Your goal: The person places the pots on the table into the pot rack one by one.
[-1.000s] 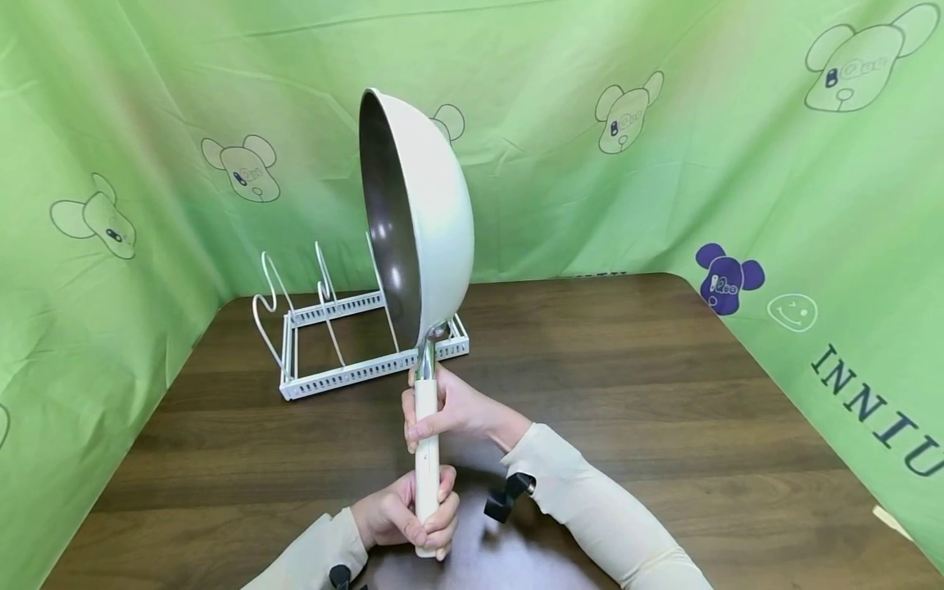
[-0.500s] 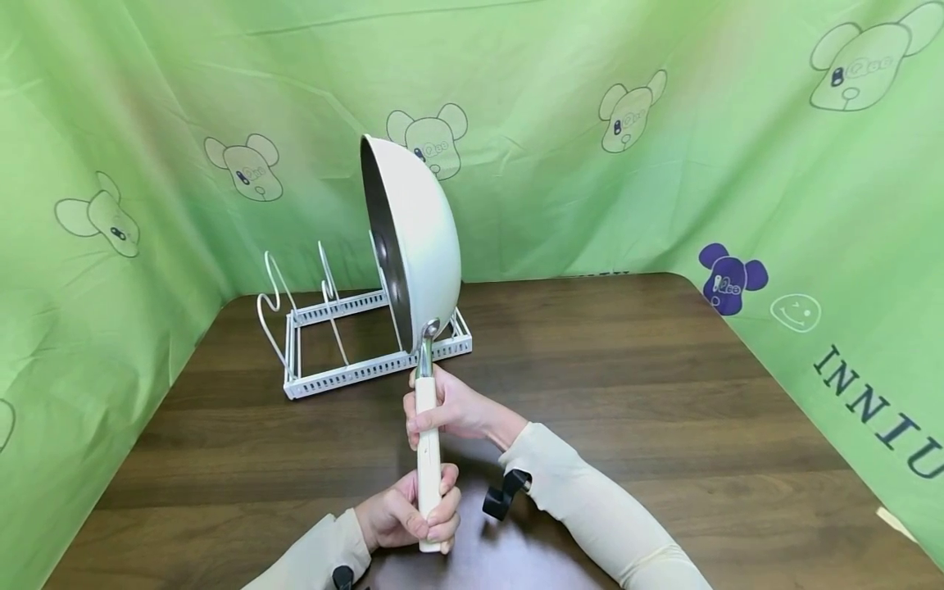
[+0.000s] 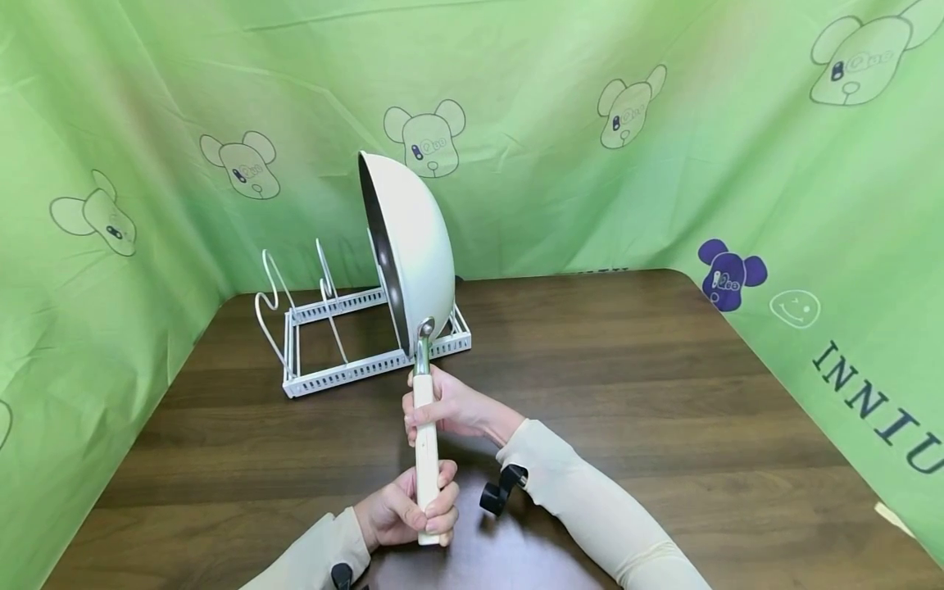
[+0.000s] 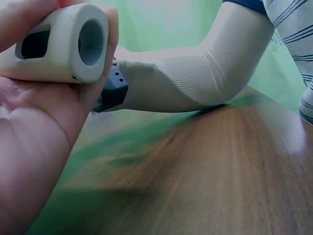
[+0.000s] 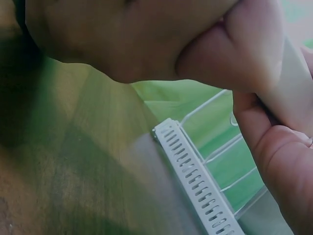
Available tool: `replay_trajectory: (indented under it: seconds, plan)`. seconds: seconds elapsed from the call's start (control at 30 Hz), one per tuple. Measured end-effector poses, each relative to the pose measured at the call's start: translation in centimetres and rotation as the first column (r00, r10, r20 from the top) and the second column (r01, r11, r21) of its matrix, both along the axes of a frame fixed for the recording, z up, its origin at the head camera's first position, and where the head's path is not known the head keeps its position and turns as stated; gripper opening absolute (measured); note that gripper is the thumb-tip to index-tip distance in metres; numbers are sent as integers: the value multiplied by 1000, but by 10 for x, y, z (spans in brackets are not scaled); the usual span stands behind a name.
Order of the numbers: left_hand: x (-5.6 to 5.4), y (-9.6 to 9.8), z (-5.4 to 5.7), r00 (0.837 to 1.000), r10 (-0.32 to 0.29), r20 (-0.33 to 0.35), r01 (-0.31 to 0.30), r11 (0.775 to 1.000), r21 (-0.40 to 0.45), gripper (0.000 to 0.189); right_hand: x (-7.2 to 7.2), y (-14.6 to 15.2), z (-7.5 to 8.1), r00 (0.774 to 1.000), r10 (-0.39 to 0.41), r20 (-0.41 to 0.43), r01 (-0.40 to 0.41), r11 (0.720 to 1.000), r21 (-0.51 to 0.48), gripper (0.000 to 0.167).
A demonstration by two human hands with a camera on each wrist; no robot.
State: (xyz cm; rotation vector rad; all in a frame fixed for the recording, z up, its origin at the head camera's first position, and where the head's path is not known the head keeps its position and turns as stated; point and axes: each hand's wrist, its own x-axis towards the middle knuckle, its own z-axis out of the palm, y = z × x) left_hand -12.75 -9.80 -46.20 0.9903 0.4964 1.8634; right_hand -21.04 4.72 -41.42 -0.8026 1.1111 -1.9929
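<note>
A white wok (image 3: pixel 416 246) with a dark inside stands on edge, its mouth turned left, at the right part of a white wire rack (image 3: pixel 347 373). Its pale handle (image 3: pixel 426 459) points back toward me, joined to the bowl by a shiny metal neck. My left hand (image 3: pixel 406 508) grips the handle near its end; the hollow handle end shows in the left wrist view. Farther up, just below the metal neck, my right hand (image 3: pixel 450 406) holds the same handle. In the right wrist view the slotted rack rail (image 5: pixel 195 181) lies beyond the fingers.
The rack's wire dividers (image 3: pixel 276 303) rise at its left side. Under everything is a brown wooden table (image 3: pixel 627 369). A green printed cloth (image 3: pixel 531 164) hangs behind and along both sides of the table. Black camera mounts sit on both wrists.
The wok has come down onto the rack area, its bowl dropping lower and tipping slightly left at the top. Both hands keep their grip on the handle and have barely moved.
</note>
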Motion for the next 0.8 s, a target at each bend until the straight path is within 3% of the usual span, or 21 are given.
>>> replay_trajectory:
  seconds: [0.43,0.67,0.8]
  plan:
    - [-10,-11,-6,996,47,77,-36,989,-140,34,-3,-5,-18,997,-8,76,14,997,-77,37]
    - [-14,-17,-14,993,88,81,-69,974,-216,32,-4,-8,-21,994,-38,99,41,999,-35,40]
    - [-17,-23,-15,990,126,68,-101,951,-293,32,-5,-9,-23,992,-65,112,66,998,-1,42]
